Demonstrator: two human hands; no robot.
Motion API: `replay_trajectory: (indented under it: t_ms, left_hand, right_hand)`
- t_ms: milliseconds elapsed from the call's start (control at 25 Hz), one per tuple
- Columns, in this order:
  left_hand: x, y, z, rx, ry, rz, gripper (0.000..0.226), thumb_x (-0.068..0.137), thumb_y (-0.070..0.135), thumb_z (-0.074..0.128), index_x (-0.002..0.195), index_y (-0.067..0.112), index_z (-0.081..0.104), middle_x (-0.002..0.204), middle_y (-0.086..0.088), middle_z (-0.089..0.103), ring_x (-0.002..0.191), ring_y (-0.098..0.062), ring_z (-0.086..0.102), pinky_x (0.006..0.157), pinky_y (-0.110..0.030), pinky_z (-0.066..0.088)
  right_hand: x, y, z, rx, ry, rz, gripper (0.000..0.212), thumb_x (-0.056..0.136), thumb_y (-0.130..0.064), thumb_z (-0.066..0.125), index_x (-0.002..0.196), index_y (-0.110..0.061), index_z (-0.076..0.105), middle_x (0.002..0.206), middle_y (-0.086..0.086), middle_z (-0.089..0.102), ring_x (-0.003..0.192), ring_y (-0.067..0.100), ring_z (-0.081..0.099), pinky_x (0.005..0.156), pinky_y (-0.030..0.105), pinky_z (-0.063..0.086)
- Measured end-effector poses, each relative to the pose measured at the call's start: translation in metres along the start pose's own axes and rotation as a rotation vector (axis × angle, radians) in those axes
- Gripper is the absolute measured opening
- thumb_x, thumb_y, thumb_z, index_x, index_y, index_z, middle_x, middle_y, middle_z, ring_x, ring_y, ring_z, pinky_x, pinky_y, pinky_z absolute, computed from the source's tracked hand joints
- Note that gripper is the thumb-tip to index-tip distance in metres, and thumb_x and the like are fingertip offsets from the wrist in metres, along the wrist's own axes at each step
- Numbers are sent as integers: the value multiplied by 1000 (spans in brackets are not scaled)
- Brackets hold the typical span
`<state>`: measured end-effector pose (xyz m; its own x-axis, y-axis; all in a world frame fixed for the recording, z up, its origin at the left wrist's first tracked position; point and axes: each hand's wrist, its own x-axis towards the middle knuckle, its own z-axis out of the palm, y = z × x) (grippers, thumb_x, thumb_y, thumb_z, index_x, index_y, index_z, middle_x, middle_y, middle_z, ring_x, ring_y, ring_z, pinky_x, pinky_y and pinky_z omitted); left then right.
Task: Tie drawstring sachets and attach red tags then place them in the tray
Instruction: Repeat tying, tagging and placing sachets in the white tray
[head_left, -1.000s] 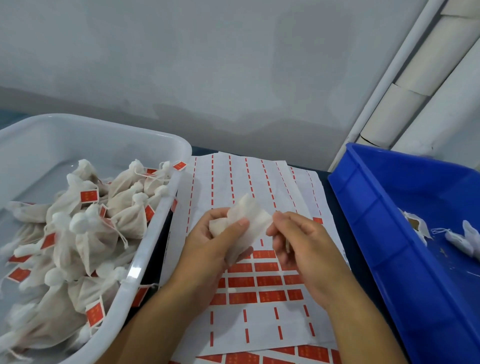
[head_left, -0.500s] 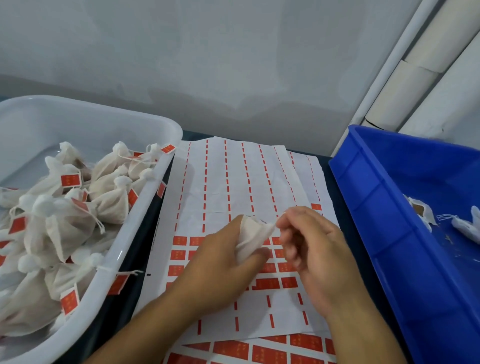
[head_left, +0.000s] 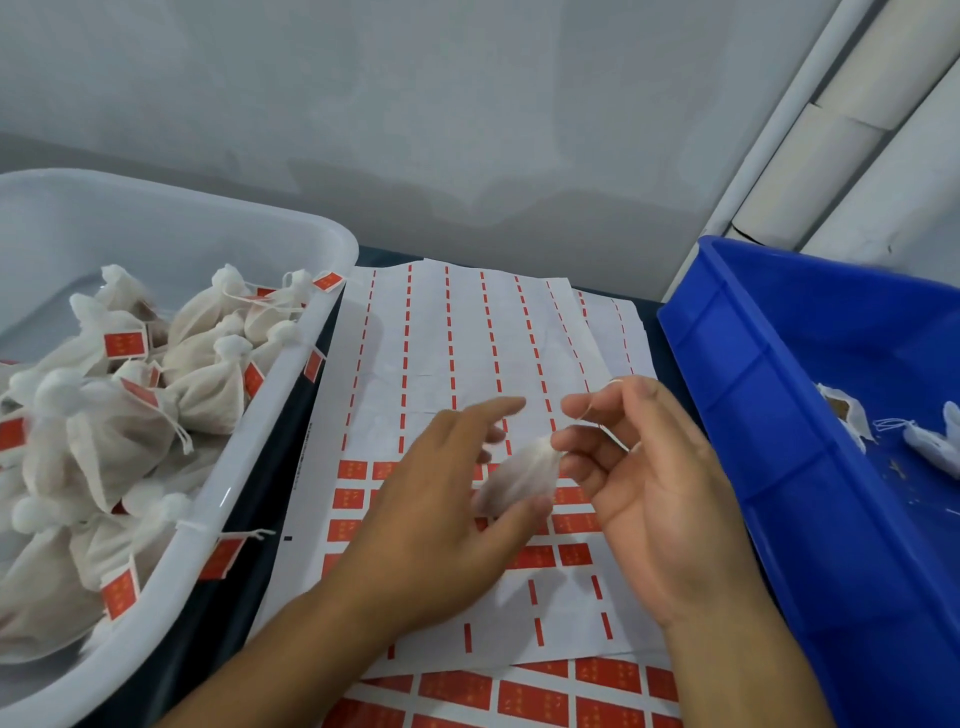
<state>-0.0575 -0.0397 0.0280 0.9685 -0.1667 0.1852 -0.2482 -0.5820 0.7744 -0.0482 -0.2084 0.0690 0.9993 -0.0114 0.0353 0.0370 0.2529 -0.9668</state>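
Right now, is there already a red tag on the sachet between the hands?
No. The sachet between the left hand and right hand shows plain white, though blurred; red tags remain on the sheet beneath.

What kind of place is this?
Probably a small packing workbench: a white tray piled with tagged sachets, sheets of red tag stickers, and a blue bin holding a few loose sachets.
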Motion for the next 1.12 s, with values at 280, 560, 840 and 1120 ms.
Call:
replay_trajectory:
  t_ms: [280, 560, 840, 1120]
  left_hand:
    - [3, 16, -7, -563, -165, -410, 46, 80, 75, 34, 74, 48, 71, 67, 23, 68, 62, 8, 64, 55, -9, 48]
    - [14, 11, -15, -1024, -137, -635, 48, 103, 44, 47, 117, 3, 67, 74, 5, 74, 64, -7, 71, 56, -20, 56]
    - [16, 5, -27, -1218, -95, -754, 36, 97, 35, 55, 100, 7, 76, 96, -5, 72, 82, -21, 67, 85, -41, 57]
    - [22, 8, -29, -794, -75, -696, 53, 102, 55, 41, 73, 17, 63, 89, 5, 78, 87, -17, 73, 84, -36, 56]
  right_hand:
    - [-4, 2, 5, -273, -100, -111, 29, 101, -38, 53, 89, -29, 78, 95, 5, 78, 92, 24, 76, 77, 26, 61]
    - [-10, 14, 15, -484, -329, -109, 24, 100, -32, 59, 104, -24, 81, 100, -6, 79, 99, 18, 76, 86, 31, 62]
    - [-10, 24, 18, -706, -448, -34, 21, 100, -42, 58, 97, -31, 76, 94, -15, 77, 93, 9, 74, 83, 26, 62]
    - [2, 20, 11, -60, -145, 395, 23, 94, -34, 69, 92, -15, 81, 97, 9, 78, 71, 14, 72, 64, 24, 59]
